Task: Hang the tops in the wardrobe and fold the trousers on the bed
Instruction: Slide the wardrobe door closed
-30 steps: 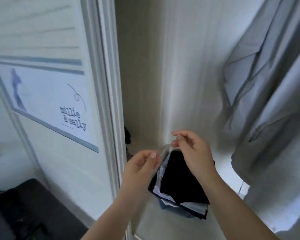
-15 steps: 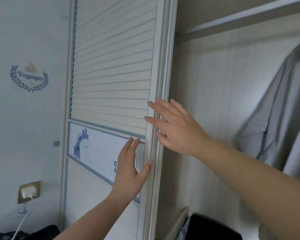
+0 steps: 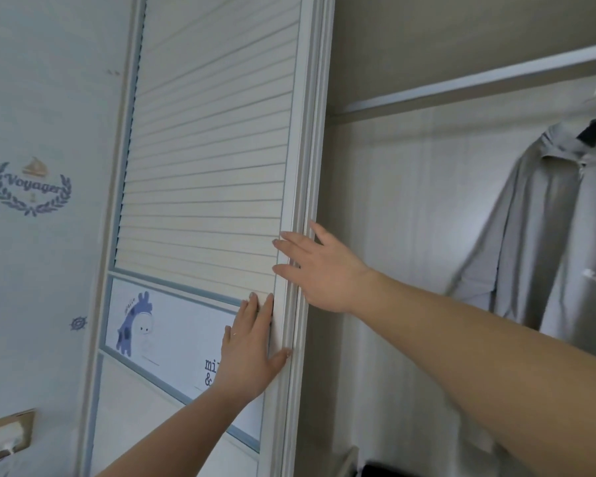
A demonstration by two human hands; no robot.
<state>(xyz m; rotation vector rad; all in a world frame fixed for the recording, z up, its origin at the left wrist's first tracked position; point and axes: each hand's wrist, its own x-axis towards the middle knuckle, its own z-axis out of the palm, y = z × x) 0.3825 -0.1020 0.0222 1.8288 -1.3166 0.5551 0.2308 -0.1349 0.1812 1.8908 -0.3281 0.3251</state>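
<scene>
**Two flat hands on the wardrobe door**

The wardrobe (image 3: 393,235) is open on the right side. Its big sliding door (image 3: 207,149) has thin lines across the top part and a picture of a blue giraffe (image 3: 131,325) lower down.

Both arms reach up to the door's edge. The right hand (image 3: 320,270) is spread out flat, with straight fingers lying on the white frame at the door's edge. It holds nothing. The left hand (image 3: 248,352) is lower. It is flat too, with the fingers close together and pointing up on the door's front. Its thumb sticks out to the right and touches the frame.

Inside the wardrobe, a grey shirt (image 3: 547,235) hangs from the rail (image 3: 461,80) on the far right. It hangs loose and has a collar at the top.

On the wall to the left is a blue badge (image 3: 30,187) that says "Voyager". Near the bottom corner is a gold wall socket (image 3: 7,435).
</scene>
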